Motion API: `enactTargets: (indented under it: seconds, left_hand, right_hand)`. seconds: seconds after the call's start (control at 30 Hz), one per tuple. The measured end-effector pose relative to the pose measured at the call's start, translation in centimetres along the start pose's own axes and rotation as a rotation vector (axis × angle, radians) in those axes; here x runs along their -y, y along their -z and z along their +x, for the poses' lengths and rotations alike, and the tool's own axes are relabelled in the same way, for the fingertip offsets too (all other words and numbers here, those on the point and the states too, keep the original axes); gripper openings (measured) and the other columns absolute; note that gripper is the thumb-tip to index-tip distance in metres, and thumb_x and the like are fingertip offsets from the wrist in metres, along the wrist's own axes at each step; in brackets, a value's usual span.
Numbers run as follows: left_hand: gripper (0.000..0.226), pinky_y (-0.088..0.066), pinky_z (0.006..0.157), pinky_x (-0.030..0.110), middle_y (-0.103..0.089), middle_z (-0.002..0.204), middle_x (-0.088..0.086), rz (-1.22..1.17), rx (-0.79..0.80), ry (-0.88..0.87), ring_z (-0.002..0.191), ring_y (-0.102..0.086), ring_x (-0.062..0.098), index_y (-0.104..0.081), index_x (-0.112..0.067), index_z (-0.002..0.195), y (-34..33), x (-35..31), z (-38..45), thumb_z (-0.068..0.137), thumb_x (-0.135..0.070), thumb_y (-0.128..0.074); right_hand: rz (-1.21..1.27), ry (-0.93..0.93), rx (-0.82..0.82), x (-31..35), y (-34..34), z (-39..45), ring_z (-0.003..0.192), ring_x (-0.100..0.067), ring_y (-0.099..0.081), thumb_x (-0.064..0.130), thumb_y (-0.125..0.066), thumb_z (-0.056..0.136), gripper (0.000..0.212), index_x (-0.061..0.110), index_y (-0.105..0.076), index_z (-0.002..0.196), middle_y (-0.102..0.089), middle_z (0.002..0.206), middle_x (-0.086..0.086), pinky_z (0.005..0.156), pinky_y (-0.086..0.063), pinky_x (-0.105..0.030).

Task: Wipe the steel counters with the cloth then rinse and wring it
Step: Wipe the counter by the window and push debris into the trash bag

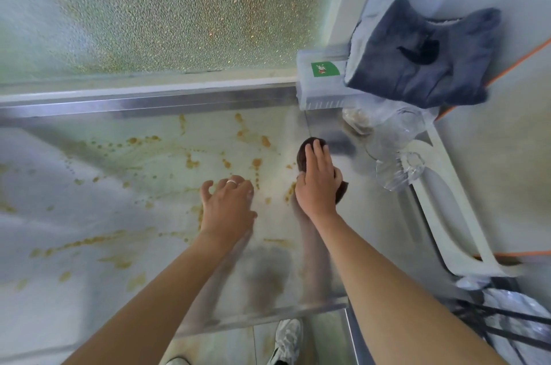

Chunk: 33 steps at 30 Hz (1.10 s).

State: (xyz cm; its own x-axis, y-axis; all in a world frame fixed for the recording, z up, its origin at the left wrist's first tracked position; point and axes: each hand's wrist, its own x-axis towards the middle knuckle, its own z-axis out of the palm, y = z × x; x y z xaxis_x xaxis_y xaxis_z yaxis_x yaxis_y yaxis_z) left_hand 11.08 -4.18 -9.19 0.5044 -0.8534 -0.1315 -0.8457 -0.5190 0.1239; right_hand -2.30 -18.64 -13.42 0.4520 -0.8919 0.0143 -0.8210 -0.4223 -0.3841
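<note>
A: The right hand point(317, 183) lies flat on top of a dark brown cloth point(307, 153), fingers straight and together, pressing it onto the steel surface point(125, 215). The cloth shows beyond the fingertips and again at the heel of the palm on the right.

B: And the left hand point(228, 205)?

A: It holds nothing. Its fingers are bent, with the tips down on the steel just left of the right hand. There's a ring point(232, 182) on one finger.

B: Where on the surface is the cloth?

A: Toward the far right part, near the back rail, just in front of a clear plastic box point(323, 87) with a green label point(325, 69).

B: What state is the steel in?

A: Orange-brown splashes and streaks point(190, 160) are scattered over much of it, thickest to the left of the hands and between them. The patch to the right of the cloth looks cleaner, though that part is blurred.

B: Anything else nearby?

A: A grey-blue towel point(423, 57) is draped over something at the right behind the box, crumpled clear plastic point(396, 150) lies below it at the surface's right edge, and a frosted window pane point(164, 13) runs along the back. A white shoe point(287, 338) shows on the floor below the front edge.
</note>
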Motion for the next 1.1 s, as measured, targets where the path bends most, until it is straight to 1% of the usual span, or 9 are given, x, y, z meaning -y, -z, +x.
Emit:
enactTargets:
  seconds: [0.23,0.4,0.5,0.63,0.7,0.83,0.9,0.97,1.1]
  left_hand:
    - [0.037,-0.016,0.113,0.046,-0.057,0.129,-0.013,-0.037,0.005,0.027,0.121,-0.056,0.015,-0.06,-0.037,0.113,0.1,0.1,-0.8,0.08,-0.048,-0.073]
    - [0.03,-0.017,0.113,0.046,-0.059,0.129,-0.01,-0.02,-0.072,-0.003,0.122,-0.056,0.015,-0.06,-0.03,0.117,-0.3,-0.2,-2.6,0.089,-0.04,-0.066]
    - [0.026,-0.024,0.111,0.045,-0.061,0.124,-0.005,-0.009,-0.117,0.004,0.118,-0.056,0.017,-0.059,-0.027,0.116,-0.5,-0.2,-4.5,0.09,-0.025,-0.06]
    - [0.037,-0.028,0.112,0.048,-0.06,0.123,-0.002,0.034,-0.081,-0.112,0.115,-0.057,0.019,-0.058,-0.024,0.113,-1.0,0.1,-7.0,0.078,-0.012,-0.062]
    - [0.039,-0.029,0.111,0.05,-0.061,0.122,0.0,0.049,-0.095,-0.147,0.113,-0.058,0.021,-0.06,-0.022,0.11,-1.2,0.1,-7.8,0.073,-0.011,-0.063]
    - [0.037,-0.028,0.11,0.05,-0.061,0.121,0.002,0.075,-0.108,-0.196,0.111,-0.059,0.022,-0.06,-0.02,0.108,-1.3,-0.1,-8.6,0.072,-0.011,-0.061]
    - [0.033,-0.024,0.111,0.05,-0.06,0.123,0.001,0.105,-0.089,-0.208,0.113,-0.056,0.021,-0.059,-0.021,0.109,-1.6,-0.1,-9.1,0.076,-0.014,-0.055]
    - [0.031,-0.023,0.112,0.05,-0.06,0.123,0.001,0.118,-0.088,-0.209,0.113,-0.055,0.021,-0.059,-0.021,0.109,-2.0,0.1,-9.5,0.079,-0.016,-0.053]
    - [0.036,-0.025,0.111,0.051,-0.06,0.122,0.004,0.125,-0.077,-0.191,0.114,-0.056,0.024,-0.06,-0.018,0.108,-2.2,0.6,-10.4,0.072,-0.015,-0.058]
  right_hand:
    - [0.143,0.232,0.038,0.3,-0.1,-4.1,0.153,-0.01,-0.025,0.009,-0.041,0.089,0.061,0.024,-0.05,0.148,-0.04,0.16,0.011,0.117,-0.026,-0.039]
    - [0.259,0.198,0.077,2.1,-0.2,-9.4,0.149,-0.002,-0.03,0.009,-0.047,0.086,0.06,0.029,-0.057,0.142,-0.046,0.154,0.019,0.11,-0.027,-0.03]
    - [0.31,0.179,0.124,2.3,0.7,-12.0,0.143,-0.005,-0.04,0.008,-0.052,0.086,0.056,0.032,-0.062,0.135,-0.051,0.149,0.021,0.105,-0.031,-0.034]
    - [0.436,0.114,0.173,2.0,3.4,-13.6,0.118,-0.013,-0.056,0.011,-0.053,0.084,0.049,0.031,-0.071,0.125,-0.066,0.127,0.018,0.104,-0.046,-0.042]
    - [0.501,0.029,0.078,1.7,5.2,-13.6,0.11,-0.014,-0.059,0.009,-0.055,0.084,0.045,0.027,-0.072,0.122,-0.067,0.115,0.016,0.099,-0.052,-0.041]
    - [0.361,-0.031,-0.224,-0.6,6.0,-15.0,0.118,-0.021,-0.059,0.008,-0.052,0.082,0.053,0.015,-0.064,0.134,-0.066,0.132,0.0,0.102,-0.049,-0.042]
    - [0.193,-0.096,-0.141,-2.0,4.7,-16.8,0.134,-0.023,-0.052,0.015,-0.048,0.083,0.061,0.018,-0.055,0.144,-0.054,0.15,-0.003,0.103,-0.044,-0.047]
    - [0.028,-0.114,-0.051,-2.6,3.0,-18.6,0.151,-0.022,-0.033,0.021,-0.045,0.087,0.065,0.022,-0.044,0.153,-0.037,0.162,-0.002,0.109,-0.034,-0.05]
    - [0.044,-0.192,-0.074,-0.3,1.0,-19.7,0.156,-0.025,-0.018,0.022,-0.038,0.091,0.065,0.015,-0.037,0.156,-0.028,0.167,-0.005,0.121,-0.026,-0.052]
